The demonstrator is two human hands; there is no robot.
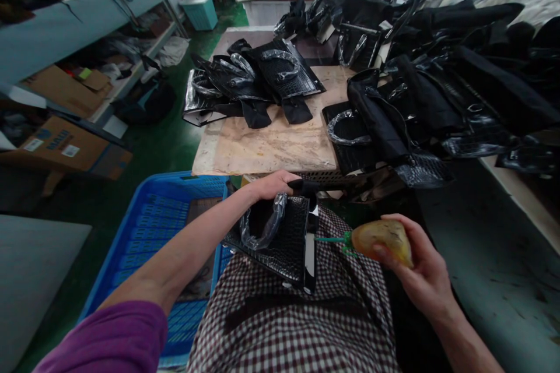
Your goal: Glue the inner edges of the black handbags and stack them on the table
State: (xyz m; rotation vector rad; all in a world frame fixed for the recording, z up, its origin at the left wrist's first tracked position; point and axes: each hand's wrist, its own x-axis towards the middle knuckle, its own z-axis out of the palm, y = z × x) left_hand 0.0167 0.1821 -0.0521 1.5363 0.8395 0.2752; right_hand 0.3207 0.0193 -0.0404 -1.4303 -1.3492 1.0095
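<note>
My left hand (275, 185) is closed on the upper edge of a black crocodile-patterned handbag (286, 239), which rests on my lap. The bag's loop handle (262, 233) is wrapped in clear plastic. A pale strip (310, 256) shows along its right side. In my right hand (422, 262) is a yellowish squeeze bottle (378, 239), held sideways. Its thin green nozzle (330, 239) points left, and the tip is at or very near the pale strip; contact cannot be made out. Checked cloth (280, 332) covers my lap.
A wooden table (271, 145) ahead bears several black handbags (284, 70). More black bags (420, 93) are heaped at the right. A blue plastic crate (149, 221) stands at my left, beyond it a cardboard box (65, 145) and shelving.
</note>
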